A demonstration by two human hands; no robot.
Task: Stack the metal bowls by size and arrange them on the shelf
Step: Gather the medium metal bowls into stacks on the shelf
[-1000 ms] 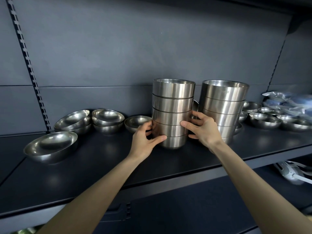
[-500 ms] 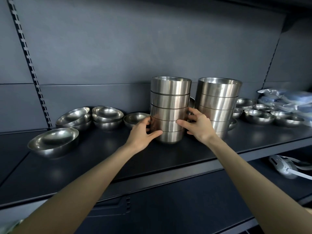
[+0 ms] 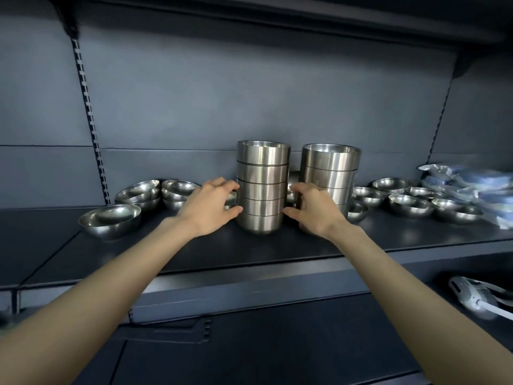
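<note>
A tall stack of straight-sided metal bowls (image 3: 262, 176) stands in the middle of the dark shelf (image 3: 249, 254). My left hand (image 3: 209, 208) presses its lower left side and my right hand (image 3: 313, 211) its lower right side, fingers curled around the bottom bowls. A second, slightly wider stack (image 3: 330, 168) stands just to the right, partly behind my right hand. Left of the hands lie a large round bowl (image 3: 109, 220) and two small stacks of round bowls (image 3: 138, 194) (image 3: 177, 190). Several shallow round bowls (image 3: 408, 204) are spread at the right.
Plastic-wrapped blue packages (image 3: 477, 187) lie at the shelf's far right end. A slotted upright rail (image 3: 88, 112) runs up the back wall on the left. Another shelf board hangs overhead. A white and grey device (image 3: 477, 298) rests on the lower level at the right.
The stack held in both hands has slid back toward the wall, and both arms reach further in. My view has tilted up, showing more of the wall and the shelf above.
</note>
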